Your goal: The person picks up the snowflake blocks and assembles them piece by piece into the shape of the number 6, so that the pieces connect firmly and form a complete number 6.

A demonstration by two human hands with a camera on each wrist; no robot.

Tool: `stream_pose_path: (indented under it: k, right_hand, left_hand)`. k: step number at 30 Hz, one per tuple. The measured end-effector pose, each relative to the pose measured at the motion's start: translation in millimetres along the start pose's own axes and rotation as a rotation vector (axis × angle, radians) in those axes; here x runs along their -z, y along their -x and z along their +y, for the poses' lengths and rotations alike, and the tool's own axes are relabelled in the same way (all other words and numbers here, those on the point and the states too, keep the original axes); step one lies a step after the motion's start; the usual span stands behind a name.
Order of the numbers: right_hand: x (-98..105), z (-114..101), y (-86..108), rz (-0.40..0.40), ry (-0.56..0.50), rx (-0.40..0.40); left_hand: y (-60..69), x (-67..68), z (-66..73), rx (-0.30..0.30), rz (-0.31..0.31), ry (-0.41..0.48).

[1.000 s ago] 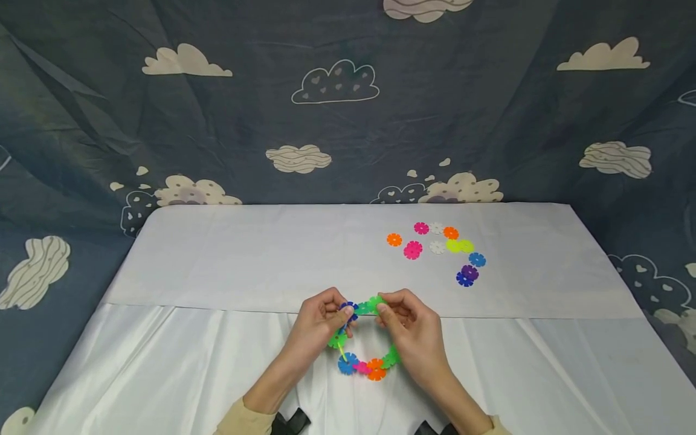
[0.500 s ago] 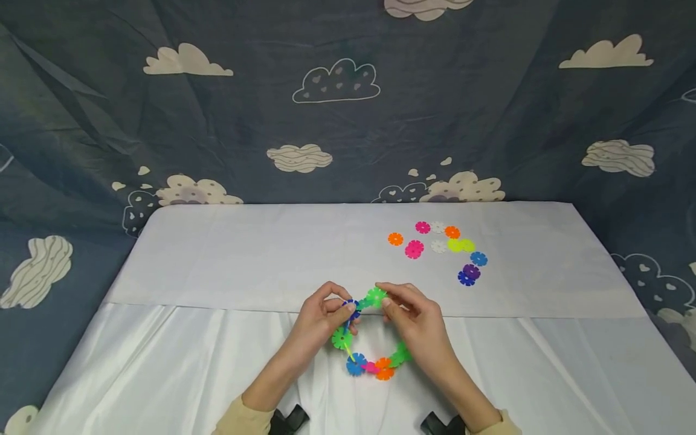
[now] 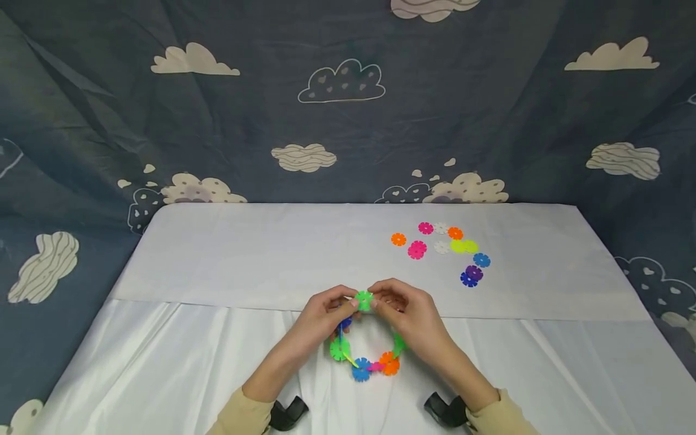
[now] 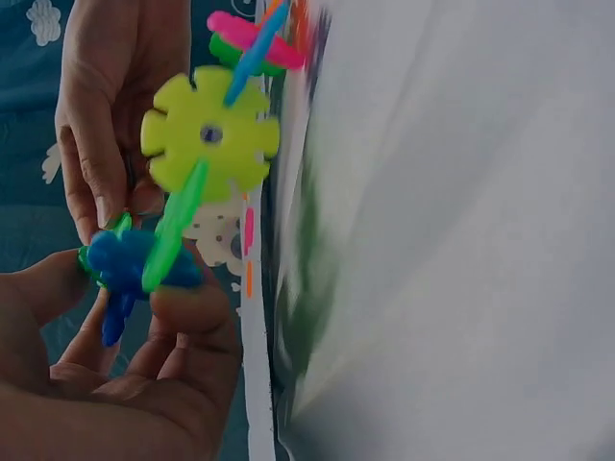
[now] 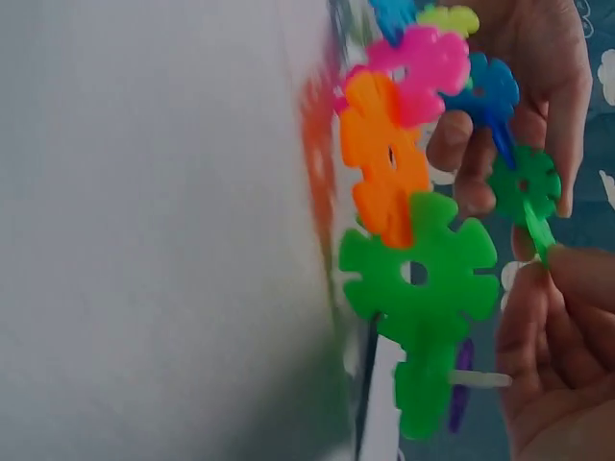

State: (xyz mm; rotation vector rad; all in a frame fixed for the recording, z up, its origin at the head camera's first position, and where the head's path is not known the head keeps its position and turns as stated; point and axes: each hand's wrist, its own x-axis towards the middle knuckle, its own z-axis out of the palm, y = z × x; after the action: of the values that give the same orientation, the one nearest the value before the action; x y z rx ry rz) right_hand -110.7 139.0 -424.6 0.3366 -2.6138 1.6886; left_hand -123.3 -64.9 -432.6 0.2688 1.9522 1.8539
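In the head view, a curved chain of slotted snowflake discs hangs between both hands, low in the middle. My left hand [image 3: 321, 317] pinches its upper left part, around a dark blue disc [image 3: 344, 324]. My right hand [image 3: 410, 314] pinches a bright green disc [image 3: 364, 300] at the top, with the left fingertips right beside it. Lower down run another green disc [image 3: 339, 348], a light blue disc [image 3: 361, 370] and an orange disc [image 3: 389, 363]. A yellow disc [image 4: 231, 144] shows in the left wrist view, a pink disc [image 5: 437, 72] in the right. Fingers partly hide the joints.
Loose discs lie at the back right of the white table [image 3: 244, 254], among them a pink disc [image 3: 417, 249], a purple disc [image 3: 474, 273] and an orange disc [image 3: 399, 239]. A dark cloud-print cloth [image 3: 342, 133] hangs behind the table.
My right hand has drawn closer to the left, bringing the top green disc leftward against the left fingertips. The hanging chain has swung slightly. The loose discs stay in place.
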Motion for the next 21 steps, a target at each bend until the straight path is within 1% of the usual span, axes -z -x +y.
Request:
stream_pose_path:
  k: [2, 4, 8, 12, 21]
  right_hand:
    - [3.1, 0.3, -2.1, -0.022, 0.069, 0.013]
    - [8.3, 1.7, -3.1, -0.032, 0.111, 0.019]
    - [25.7, 10.2, -2.6, -0.008, 0.151, -0.003]
    - [50.1, 24.1, 0.0, 0.032, 0.219, -0.035]
    - [111.4, 54.4, 4.7, 0.114, 0.389, -0.085]
  left_hand:
    - [-1.7, 2.0, -0.6, 0.006, -0.005, 0.008]
    - [-3.0, 3.8, -1.6, 0.009, 0.002, 0.009]
    - [-4.7, 6.9, -3.6, 0.019, 0.048, 0.009]
    - [-5.1, 9.6, -4.8, 0.023, 0.07, 0.002]
    - [-3.7, 11.1, -6.0, 0.044, 0.077, 0.006]
